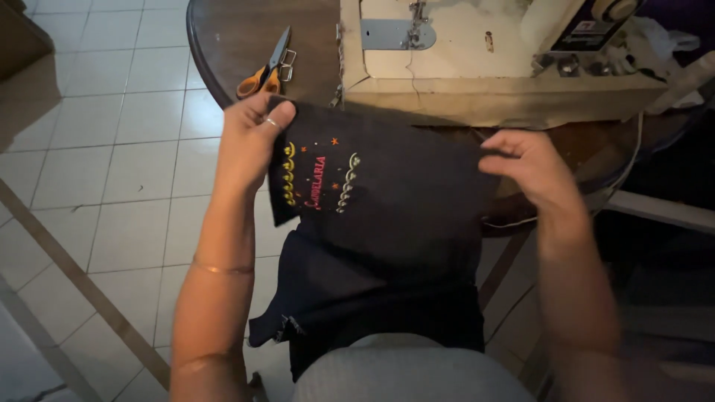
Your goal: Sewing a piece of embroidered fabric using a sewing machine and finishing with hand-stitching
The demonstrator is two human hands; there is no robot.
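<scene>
A dark navy fabric piece (pixel 402 201) with yellow, red and pale embroidery near its left edge is stretched between my two hands and hangs down over my lap. My left hand (pixel 249 141) pinches its upper left corner, thumb on top, with a ring on one finger. Opposite, my right hand (pixel 532 171) grips the upper right edge with fingers curled over the cloth. The fabric's top edge lies against the round wooden table (pixel 223 45).
A cream sewing machine (pixel 477 59) stands on the table behind the cloth. Orange-handled scissors (pixel 266 67) lie on the table, just beyond my left hand. White tiled floor (pixel 112 164) spreads to the left. A white cable (pixel 633 156) hangs off the table's right side.
</scene>
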